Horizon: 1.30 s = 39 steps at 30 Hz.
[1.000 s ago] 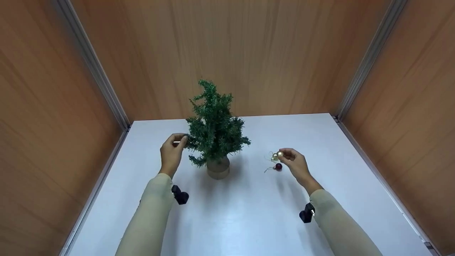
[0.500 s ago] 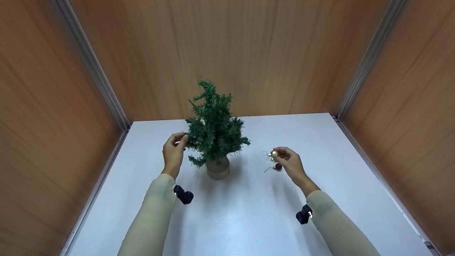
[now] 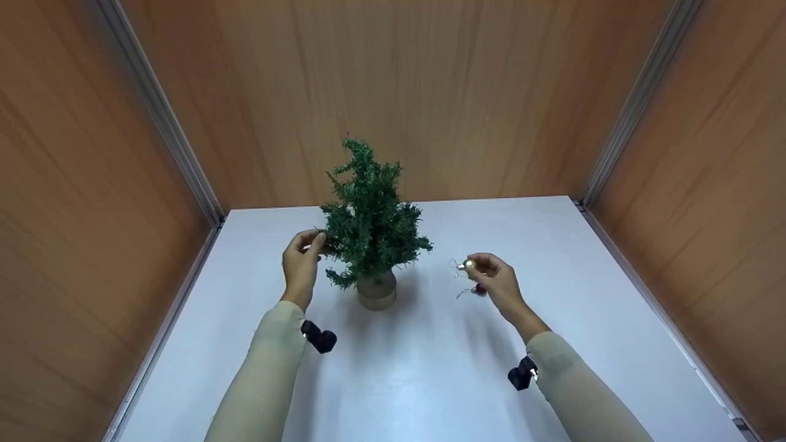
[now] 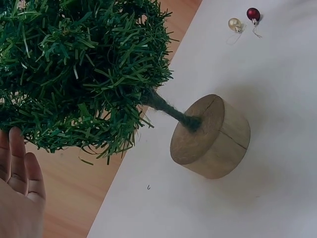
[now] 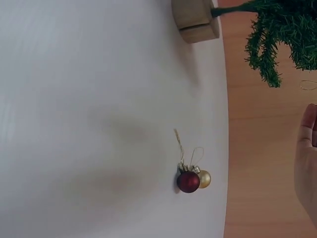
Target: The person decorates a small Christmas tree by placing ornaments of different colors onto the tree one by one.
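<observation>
A small artificial Christmas tree (image 3: 371, 215) stands upright on a round wooden base (image 3: 376, 291). At its left side my left hand (image 3: 299, 265) pinches the tip of a branch between thumb and fingers. To the right of the tree, my right hand (image 3: 500, 285) holds a gold bauble (image 3: 470, 264) in its fingertips, with the hanging loop pointing toward the tree. Part of that loop (image 5: 308, 85) shows at the edge of the right wrist view. Below the hand a dark red bauble (image 5: 188, 182) lies on the table beside another gold bauble (image 5: 204, 179).
The white table (image 3: 393, 380) is enclosed by wood-grain panels (image 3: 430, 98) at the back and both sides, with grey metal posts (image 3: 169, 116) at the corners. Black wrist cameras (image 3: 319, 337) sit on both forearms.
My right hand has moved left toward the tree with the gold bauble, away from the baubles on the table. My left hand has shifted slightly right and keeps its place at the branch.
</observation>
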Tool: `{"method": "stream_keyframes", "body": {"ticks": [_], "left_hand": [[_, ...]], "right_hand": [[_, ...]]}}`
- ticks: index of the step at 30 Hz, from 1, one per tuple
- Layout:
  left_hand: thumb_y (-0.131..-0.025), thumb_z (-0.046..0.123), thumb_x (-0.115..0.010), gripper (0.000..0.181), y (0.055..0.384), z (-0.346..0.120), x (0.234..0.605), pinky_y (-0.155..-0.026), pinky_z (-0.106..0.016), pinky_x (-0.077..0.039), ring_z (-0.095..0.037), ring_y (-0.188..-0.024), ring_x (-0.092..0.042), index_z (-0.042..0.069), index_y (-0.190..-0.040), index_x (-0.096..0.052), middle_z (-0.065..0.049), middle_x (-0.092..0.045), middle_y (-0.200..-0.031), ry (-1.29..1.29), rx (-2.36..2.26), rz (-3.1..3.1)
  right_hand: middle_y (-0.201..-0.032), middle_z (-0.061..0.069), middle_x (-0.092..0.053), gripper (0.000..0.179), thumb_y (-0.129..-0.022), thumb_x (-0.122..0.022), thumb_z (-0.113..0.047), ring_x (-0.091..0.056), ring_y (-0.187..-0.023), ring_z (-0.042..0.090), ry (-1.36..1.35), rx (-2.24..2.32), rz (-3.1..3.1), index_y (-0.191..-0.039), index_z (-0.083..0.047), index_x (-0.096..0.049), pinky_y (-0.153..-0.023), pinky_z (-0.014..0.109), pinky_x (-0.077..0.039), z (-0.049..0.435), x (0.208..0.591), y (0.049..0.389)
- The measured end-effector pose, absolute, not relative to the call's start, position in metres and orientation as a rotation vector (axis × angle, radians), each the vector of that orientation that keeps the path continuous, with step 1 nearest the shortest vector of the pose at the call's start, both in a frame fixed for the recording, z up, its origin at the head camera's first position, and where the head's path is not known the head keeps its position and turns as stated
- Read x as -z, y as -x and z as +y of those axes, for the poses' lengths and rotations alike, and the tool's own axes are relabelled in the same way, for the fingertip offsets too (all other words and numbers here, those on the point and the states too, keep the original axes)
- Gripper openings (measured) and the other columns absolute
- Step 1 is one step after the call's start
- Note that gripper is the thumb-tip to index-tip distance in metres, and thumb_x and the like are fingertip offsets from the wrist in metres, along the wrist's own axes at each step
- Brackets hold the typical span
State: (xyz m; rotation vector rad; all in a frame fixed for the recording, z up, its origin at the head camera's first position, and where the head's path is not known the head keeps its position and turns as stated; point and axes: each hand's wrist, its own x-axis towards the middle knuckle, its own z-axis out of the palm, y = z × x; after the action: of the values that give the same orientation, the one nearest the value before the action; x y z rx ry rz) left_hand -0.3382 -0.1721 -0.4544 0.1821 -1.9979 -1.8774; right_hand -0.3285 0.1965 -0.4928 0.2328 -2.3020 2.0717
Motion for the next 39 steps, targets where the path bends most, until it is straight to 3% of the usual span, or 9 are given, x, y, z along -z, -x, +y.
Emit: {"method": "stream_keyframes", "body": {"ticks": [4, 11, 19, 29, 39], "left_hand": [[-0.082, 0.040, -0.062, 0.037, 0.338, -0.170, 0.452, -0.080, -0.037, -0.042, -0.019, -0.086, -0.057, 0.013, -0.107, -0.058, -0.004, -0.055, -0.101, -0.219, 1.930, -1.940], [-0.082, 0.043, -0.062, 0.039, 0.336, -0.166, 0.457, -0.081, -0.032, -0.042, -0.017, -0.092, -0.054, 0.015, -0.109, -0.058, -0.002, -0.053, -0.105, -0.287, 1.981, -1.924], [-0.083, 0.043, -0.061, 0.038, 0.336, -0.168, 0.460, -0.081, -0.033, -0.043, -0.016, -0.091, -0.055, 0.015, -0.109, -0.058, -0.002, -0.055, -0.104, -0.299, 1.961, -1.936], [-0.082, 0.043, -0.062, 0.040, 0.338, -0.169, 0.456, -0.077, -0.032, -0.043, -0.017, -0.089, -0.054, 0.014, -0.109, -0.057, -0.002, -0.055, -0.103, -0.288, 1.944, -1.930], [-0.083, 0.040, -0.061, 0.037, 0.338, -0.169, 0.455, -0.081, -0.035, -0.043, -0.017, -0.091, -0.054, 0.014, -0.109, -0.057, -0.003, -0.054, -0.103, -0.308, 1.969, -1.927]], "right_hand": [[-0.097, 0.012, -0.060, 0.033, -0.084, -0.065, -0.017, -0.058, -0.078, 0.023, -0.258, -2.034, -2.299, -0.112, -0.002, -0.056, -0.055, 0.026, -0.047, 0.189, 0.483, 0.322], [-0.097, 0.011, -0.061, 0.036, -0.082, -0.067, -0.019, -0.056, -0.089, 0.038, -0.299, -2.061, -2.258, -0.111, -0.001, -0.057, -0.053, 0.024, -0.043, 0.186, 0.492, 0.321], [-0.102, 0.012, -0.059, 0.038, -0.079, -0.070, -0.023, -0.057, -0.093, 0.030, -0.415, -2.060, -2.165, -0.108, -0.002, -0.058, -0.076, 0.028, -0.048, 0.178, 0.501, 0.327], [-0.101, 0.014, -0.058, 0.033, -0.080, -0.069, -0.017, -0.057, -0.089, 0.024, -0.463, -2.110, -2.138, -0.108, -0.002, -0.058, -0.076, 0.028, -0.049, 0.167, 0.488, 0.325], [-0.100, 0.015, -0.057, 0.028, -0.083, -0.063, -0.003, -0.056, -0.089, 0.024, -0.552, -2.123, -2.124, -0.108, 0.005, -0.055, -0.075, 0.028, -0.048, 0.157, 0.467, 0.311]]}}
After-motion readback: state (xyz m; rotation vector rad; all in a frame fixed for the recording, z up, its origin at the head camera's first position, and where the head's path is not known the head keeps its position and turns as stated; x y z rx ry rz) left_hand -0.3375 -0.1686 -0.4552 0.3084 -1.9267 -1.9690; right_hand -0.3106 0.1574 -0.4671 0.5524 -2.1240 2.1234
